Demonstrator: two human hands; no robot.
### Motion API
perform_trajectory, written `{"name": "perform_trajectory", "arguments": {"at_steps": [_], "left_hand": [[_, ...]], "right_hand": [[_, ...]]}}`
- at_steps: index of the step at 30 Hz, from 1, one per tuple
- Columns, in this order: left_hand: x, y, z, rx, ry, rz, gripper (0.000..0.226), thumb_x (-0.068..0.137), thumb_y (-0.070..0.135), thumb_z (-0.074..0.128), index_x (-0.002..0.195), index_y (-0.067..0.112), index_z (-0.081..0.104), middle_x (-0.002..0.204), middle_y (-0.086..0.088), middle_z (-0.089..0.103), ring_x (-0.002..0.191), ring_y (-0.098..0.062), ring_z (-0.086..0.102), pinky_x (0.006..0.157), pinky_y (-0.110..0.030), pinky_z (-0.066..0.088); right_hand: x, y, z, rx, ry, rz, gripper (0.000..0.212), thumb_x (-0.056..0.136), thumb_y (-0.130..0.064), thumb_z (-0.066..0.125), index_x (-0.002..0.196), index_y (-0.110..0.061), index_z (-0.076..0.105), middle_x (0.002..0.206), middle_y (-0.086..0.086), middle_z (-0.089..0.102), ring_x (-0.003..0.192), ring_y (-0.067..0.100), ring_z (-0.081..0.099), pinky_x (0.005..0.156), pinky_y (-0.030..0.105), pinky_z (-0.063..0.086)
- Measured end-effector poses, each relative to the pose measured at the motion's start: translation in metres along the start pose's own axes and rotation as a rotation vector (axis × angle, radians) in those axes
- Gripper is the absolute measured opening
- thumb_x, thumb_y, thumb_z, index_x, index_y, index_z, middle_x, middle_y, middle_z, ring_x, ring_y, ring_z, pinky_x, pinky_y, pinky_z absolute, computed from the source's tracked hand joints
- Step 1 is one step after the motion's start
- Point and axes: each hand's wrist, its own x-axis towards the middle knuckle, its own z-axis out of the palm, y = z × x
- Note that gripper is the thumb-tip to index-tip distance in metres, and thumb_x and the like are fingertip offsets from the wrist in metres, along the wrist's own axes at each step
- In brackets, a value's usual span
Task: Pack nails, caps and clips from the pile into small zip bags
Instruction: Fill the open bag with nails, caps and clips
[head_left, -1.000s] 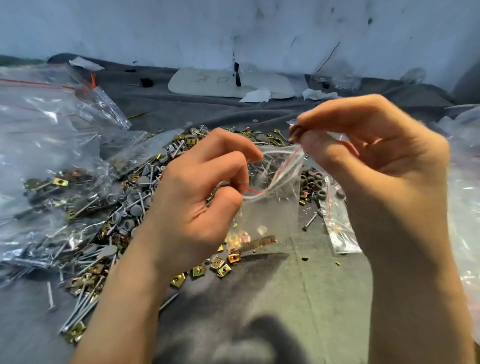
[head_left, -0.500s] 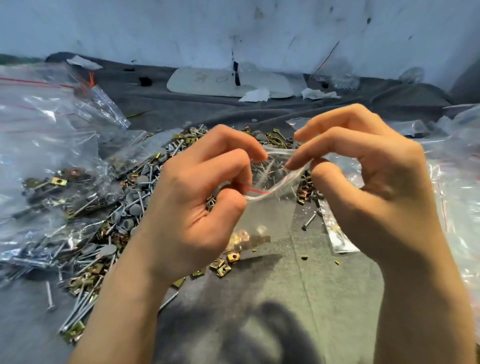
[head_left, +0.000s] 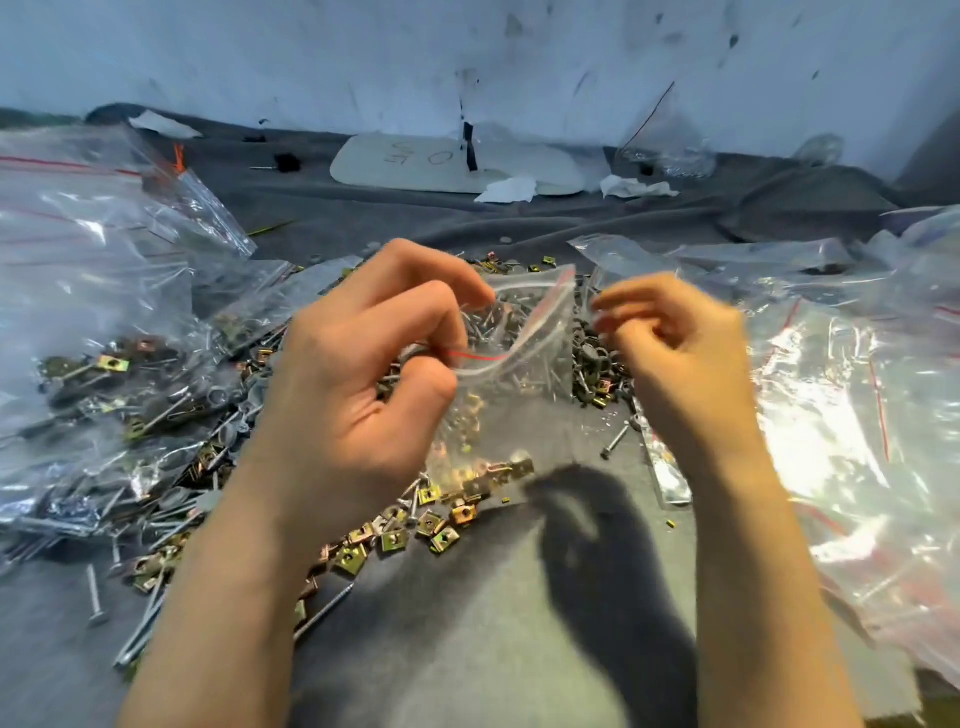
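Note:
My left hand pinches the mouth of a small clear zip bag with a red line along its seal. The bag hangs open above the pile, with a few brass clips at its bottom. My right hand is blurred just right of the bag's mouth, fingers loosely curled, nothing visible in them. The pile spreads on the grey cloth under and behind both hands: square brass clips, long nails, dark round caps.
Large clear bags holding filled small bags lie at the left and at the right. An empty small bag lies by my right wrist. A white board and paper scraps sit near the back wall.
My right hand has lowered from above the bag's mouth and drawn away to the right. The bag's mouth has sprung wider. My left hand keeps its hold.

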Motion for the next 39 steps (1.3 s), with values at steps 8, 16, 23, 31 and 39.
{"name": "perform_trajectory", "arguments": {"at_steps": [8,16,23,31,39], "left_hand": [[-0.002,-0.014,-0.010,0.023,0.129,-0.068,0.019,0.077,0.013,0.037,0.067,0.005,0.051,0.105,-0.008,0.061,0.097,-0.001,0.054,0.077,-0.016,0.038],[-0.004,-0.019,-0.016,0.027,0.186,-0.085,0.018,0.077,0.014,0.036,0.066,0.009,0.049,0.104,-0.009,0.062,0.098,-0.004,0.055,0.079,-0.020,0.040],[-0.004,-0.020,-0.018,0.010,0.194,-0.086,0.018,0.077,0.014,0.036,0.066,0.010,0.049,0.104,-0.010,0.061,0.098,-0.010,0.056,0.078,-0.026,0.043],[-0.004,-0.021,-0.016,-0.007,0.162,-0.082,0.016,0.079,0.015,0.037,0.066,0.016,0.047,0.103,-0.007,0.061,0.100,-0.005,0.055,0.077,-0.014,0.038],[-0.003,-0.020,-0.013,-0.004,0.140,-0.079,0.016,0.078,0.015,0.037,0.066,0.014,0.047,0.102,-0.006,0.061,0.098,-0.004,0.056,0.077,-0.013,0.037]], "right_hand": [[0.000,0.050,0.029,-0.523,-0.305,0.297,0.015,0.086,-0.011,0.063,0.090,-0.024,0.070,0.081,-0.003,0.065,0.079,0.018,0.061,0.073,0.030,0.050],[-0.005,0.045,0.052,-0.528,-0.304,0.217,0.019,0.088,-0.012,0.061,0.103,-0.021,0.068,0.099,0.002,0.065,0.091,0.022,0.061,0.076,0.030,0.047],[-0.007,0.045,0.054,-0.593,-0.298,0.174,0.028,0.087,-0.009,0.062,0.111,-0.023,0.063,0.106,0.005,0.062,0.098,0.027,0.058,0.082,0.037,0.049],[-0.007,0.045,0.054,-0.620,-0.277,0.147,0.012,0.086,-0.009,0.064,0.096,-0.015,0.063,0.100,0.004,0.054,0.093,0.026,0.055,0.079,0.039,0.048],[-0.007,0.045,0.053,-0.635,-0.310,0.128,0.022,0.089,-0.009,0.059,0.109,-0.020,0.061,0.100,0.005,0.058,0.093,0.027,0.056,0.075,0.039,0.049]]}}
